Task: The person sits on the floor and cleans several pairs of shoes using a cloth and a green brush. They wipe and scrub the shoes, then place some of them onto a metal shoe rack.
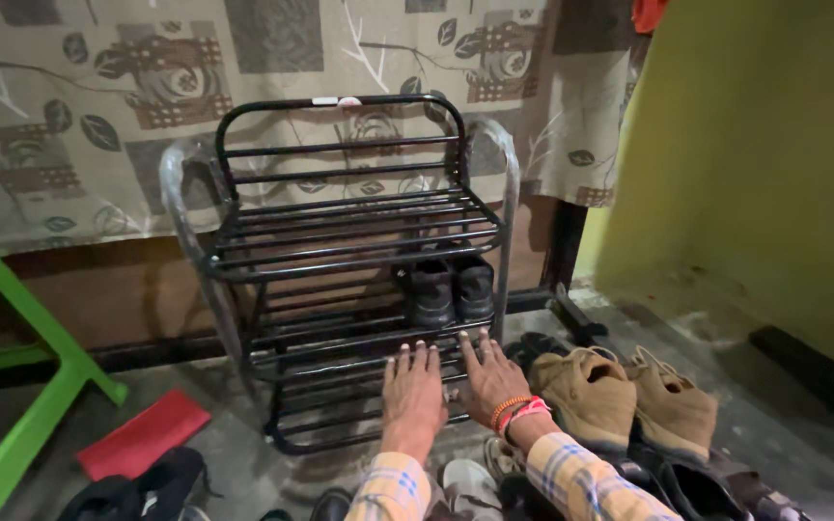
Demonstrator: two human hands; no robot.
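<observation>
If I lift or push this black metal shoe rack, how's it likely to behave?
The shoe rack is thin open tubing, so probably light and stiff. Only the black shoes sit on it, at one side, so it may tilt that way.

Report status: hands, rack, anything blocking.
Left hand and right hand flat, open, on lower bars of the shoe rack. Black shoes on middle shelf. Tan shoes crowd the right.

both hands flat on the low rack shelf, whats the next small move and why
Probably lift the right hand toward the tan shoes on the floor just beside it. Both it and the left hand lie open and empty on the shoe rack, which holds only one black pair, while several shoes sit loose on the floor.
</observation>
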